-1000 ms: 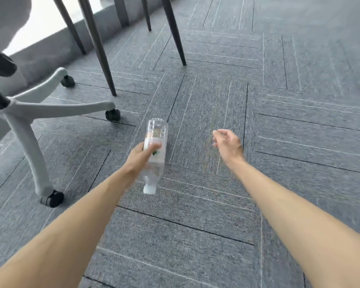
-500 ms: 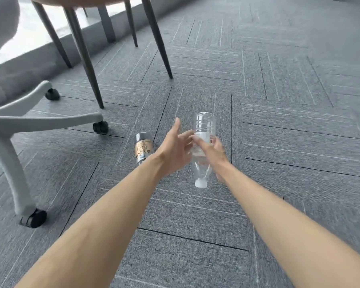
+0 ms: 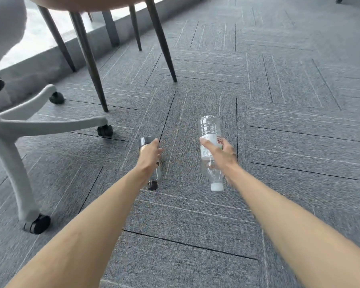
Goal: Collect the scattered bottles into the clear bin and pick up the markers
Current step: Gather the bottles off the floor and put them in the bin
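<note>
My right hand [image 3: 222, 154] grips a clear plastic bottle [image 3: 209, 127] round its labelled middle, above the carpet. Its white cap points toward me and its base points away. My left hand [image 3: 149, 157] lies over a smaller bottle [image 3: 156, 175] on the grey carpet, with the fingers curled round its tan-labelled body. That bottle's grey base shows beyond the hand, and its dark cap end shows below the wrist. No clear bin and no markers are in view.
A white office chair base [image 3: 15, 125] with black casters stands at the left, one caster [image 3: 105, 130] close to the small bottle. Dark tapered legs [image 3: 92, 65] of a brown seat rise behind it. Grey carpet tiles [image 3: 289, 142] stretch to the right and ahead.
The clear bottle has passed from my left hand to my right. My left hand then moved left and down onto the small bottle on the floor.
</note>
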`<state>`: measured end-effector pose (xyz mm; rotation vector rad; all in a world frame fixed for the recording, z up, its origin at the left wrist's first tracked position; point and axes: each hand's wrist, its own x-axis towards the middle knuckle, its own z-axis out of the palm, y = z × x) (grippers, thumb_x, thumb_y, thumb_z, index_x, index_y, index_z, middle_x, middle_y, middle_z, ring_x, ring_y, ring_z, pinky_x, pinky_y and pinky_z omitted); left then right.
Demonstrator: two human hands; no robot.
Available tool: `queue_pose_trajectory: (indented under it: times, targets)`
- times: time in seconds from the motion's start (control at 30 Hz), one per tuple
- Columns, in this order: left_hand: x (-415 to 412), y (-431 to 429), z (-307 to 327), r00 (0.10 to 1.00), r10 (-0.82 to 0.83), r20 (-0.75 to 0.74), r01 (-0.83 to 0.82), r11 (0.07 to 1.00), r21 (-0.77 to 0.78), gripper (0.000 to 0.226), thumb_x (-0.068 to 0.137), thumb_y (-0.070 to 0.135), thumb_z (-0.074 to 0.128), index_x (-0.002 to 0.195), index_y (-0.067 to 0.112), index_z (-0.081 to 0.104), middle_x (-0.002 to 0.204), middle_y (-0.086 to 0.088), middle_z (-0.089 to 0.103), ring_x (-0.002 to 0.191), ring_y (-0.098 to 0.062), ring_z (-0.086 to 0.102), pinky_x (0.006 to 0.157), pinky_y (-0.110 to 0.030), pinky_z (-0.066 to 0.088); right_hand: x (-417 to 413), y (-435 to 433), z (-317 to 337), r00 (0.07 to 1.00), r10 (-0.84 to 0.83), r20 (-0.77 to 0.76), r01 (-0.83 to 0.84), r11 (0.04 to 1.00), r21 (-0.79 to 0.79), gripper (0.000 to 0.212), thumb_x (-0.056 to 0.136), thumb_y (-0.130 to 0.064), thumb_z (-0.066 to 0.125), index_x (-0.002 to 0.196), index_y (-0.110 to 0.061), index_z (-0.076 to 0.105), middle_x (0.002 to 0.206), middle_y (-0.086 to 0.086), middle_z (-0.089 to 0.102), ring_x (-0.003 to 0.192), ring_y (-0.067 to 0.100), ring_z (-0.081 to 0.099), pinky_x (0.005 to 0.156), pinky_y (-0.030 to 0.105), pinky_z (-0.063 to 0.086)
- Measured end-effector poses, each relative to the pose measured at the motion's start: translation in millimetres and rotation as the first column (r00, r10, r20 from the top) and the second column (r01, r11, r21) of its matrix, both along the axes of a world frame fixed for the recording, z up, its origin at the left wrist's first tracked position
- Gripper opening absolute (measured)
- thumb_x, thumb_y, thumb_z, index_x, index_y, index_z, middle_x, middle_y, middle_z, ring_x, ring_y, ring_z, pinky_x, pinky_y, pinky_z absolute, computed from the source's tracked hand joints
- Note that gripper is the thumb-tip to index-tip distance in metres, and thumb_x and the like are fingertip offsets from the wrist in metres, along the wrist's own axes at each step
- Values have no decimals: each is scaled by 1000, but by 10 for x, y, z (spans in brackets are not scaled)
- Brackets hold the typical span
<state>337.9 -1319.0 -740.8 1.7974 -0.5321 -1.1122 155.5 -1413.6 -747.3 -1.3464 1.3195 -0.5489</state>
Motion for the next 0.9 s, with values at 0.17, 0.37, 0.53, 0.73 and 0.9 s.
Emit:
queue_pose_trajectory:
  times: [0.17, 0.37, 0.53, 0.73, 0.9]
  targets:
    - [207, 35, -172, 974, 14, 224, -22, 999, 33, 41, 103, 35, 32, 126, 6, 51, 118, -10, 58, 83, -10, 54, 64, -25, 39, 93, -37, -28, 999, 30, -21, -30, 999, -13, 63, 84, -59, 64, 133, -23, 45, 106, 0, 60, 82, 10, 58, 59, 23, 40]
    - [472, -62, -467, 918, 51, 394, -130, 976, 176, 54, 93, 42, 53, 133, 8, 41, 125, -9, 53, 100, -21, 57, 86, -39, 50, 160, -111, -131, 995, 66, -74, -66, 998, -7, 52, 88, -55, 63, 127, -29, 42, 97, -6, 54, 74, 4, 50, 57, 22, 39]
    - [572, -171, -750, 952, -22, 304, -93, 929, 359, 82, 75, 54, 72, 131, 7, 34, 115, -16, 55, 96, -29, 62, 87, -52, 52, 178, -203, -289, 991, 68, -113, -69, 998, 1, 48, 86, -56, 64, 121, -28, 46, 106, 0, 61, 83, 10, 59, 60, 22, 40]
    - [546, -293, -885, 970, -20, 244, -85, 907, 413, 77, 78, 36, 77, 129, 6, 28, 101, -15, 59, 73, -22, 64, 59, -34, 49, 162, -272, -467, 987, 56, -151, -54, 998, 16, 60, 84, -61, 63, 129, -24, 48, 105, 0, 62, 88, 16, 63, 63, 25, 44]
    - [591, -318, -943, 980, 10, 200, -92, 912, 401, 73, 66, 42, 82, 118, 2, 49, 95, -14, 67, 73, -24, 71, 66, -40, 61, 132, -294, -564, 990, 61, -128, -56, 997, 46, 61, 84, -59, 65, 131, -24, 48, 109, 3, 64, 92, 19, 64, 63, 26, 44]
